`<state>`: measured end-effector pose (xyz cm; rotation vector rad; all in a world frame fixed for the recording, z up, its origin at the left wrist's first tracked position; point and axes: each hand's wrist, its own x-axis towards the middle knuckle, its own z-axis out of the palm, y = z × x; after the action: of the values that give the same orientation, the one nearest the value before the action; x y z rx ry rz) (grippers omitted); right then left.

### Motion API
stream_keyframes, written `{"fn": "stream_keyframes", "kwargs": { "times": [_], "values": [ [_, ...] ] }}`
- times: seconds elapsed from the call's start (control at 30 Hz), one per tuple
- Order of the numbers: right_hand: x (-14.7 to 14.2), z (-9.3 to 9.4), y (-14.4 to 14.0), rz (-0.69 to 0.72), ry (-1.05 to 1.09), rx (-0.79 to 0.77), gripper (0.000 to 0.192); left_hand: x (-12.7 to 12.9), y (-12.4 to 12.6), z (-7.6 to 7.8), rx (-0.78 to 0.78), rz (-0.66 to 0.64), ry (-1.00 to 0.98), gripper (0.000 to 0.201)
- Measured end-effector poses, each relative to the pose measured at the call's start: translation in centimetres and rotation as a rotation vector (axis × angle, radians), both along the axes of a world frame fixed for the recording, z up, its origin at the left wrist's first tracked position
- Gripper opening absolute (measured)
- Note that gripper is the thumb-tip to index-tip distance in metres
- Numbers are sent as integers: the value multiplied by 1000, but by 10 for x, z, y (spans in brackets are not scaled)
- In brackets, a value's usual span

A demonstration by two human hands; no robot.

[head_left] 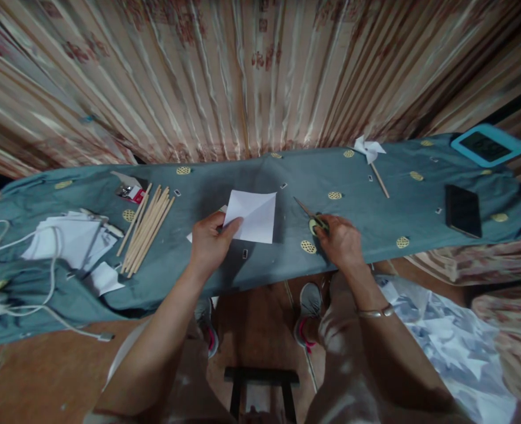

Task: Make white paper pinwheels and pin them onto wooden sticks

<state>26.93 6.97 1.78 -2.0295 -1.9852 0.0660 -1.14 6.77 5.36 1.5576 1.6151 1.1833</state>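
In the head view, my left hand (214, 242) pinches the left edge of a white square of paper (255, 215) above the cloth, thumb on top. A diagonal crease runs across the sheet. Behind that hand, bits of another white paper peek out. My right hand (340, 238) grips a pair of scissors (317, 224) by the handles, to the right of the sheet. The blades point up and left, apart from the paper, and look closed. At the back right lies a white paper pinwheel (370, 149) on a wooden stick.
Left of me are wooden sticks (148, 232), an open small box (132, 189), stacked papers (72, 235) and a white cable (52, 277). At right lie a black phone (462, 210) and a blue-framed clock (487, 145). A bag of white paper pieces (459, 347) stands below.
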Motion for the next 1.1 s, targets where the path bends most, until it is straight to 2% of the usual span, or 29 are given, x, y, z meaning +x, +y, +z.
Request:
{"fn": "stream_keyframes", "kwargs": {
  "times": [0.1, 0.17, 0.27, 0.37, 0.43, 0.5, 0.57, 0.77, 1.1],
  "values": [
    [0, 4, -2, -50, -6, -60, 31, -3, 1, 1, 16, 11, 2, 26],
    [-3, 5, -1, -69, 118, -76, 29, -6, 3, 1, 26, 27, 8, 26],
    [-17, 6, 1, -75, 621, -99, 29, -12, 6, 0, 29, 62, -23, 23],
    [-39, 9, -1, -74, 1192, -267, 43, -16, 9, 0, 3, 100, -149, 20],
    [-53, 13, -6, -74, 1430, -383, 50, -18, 10, 2, -17, 121, -269, 20],
    [-63, 18, -14, -54, 1571, -496, 50, -19, 11, 4, -28, 134, -396, 22],
    [-69, 21, -22, -1, 1627, -575, 47, -20, 12, 5, -32, 146, -512, 25],
    [-75, 17, -37, 166, 1609, -652, 48, -25, 13, 0, -34, 146, -714, 26],
    [-71, 12, -38, 433, 1470, -695, 48, -25, 15, 1, -37, 218, -679, 25]
  ]
}}
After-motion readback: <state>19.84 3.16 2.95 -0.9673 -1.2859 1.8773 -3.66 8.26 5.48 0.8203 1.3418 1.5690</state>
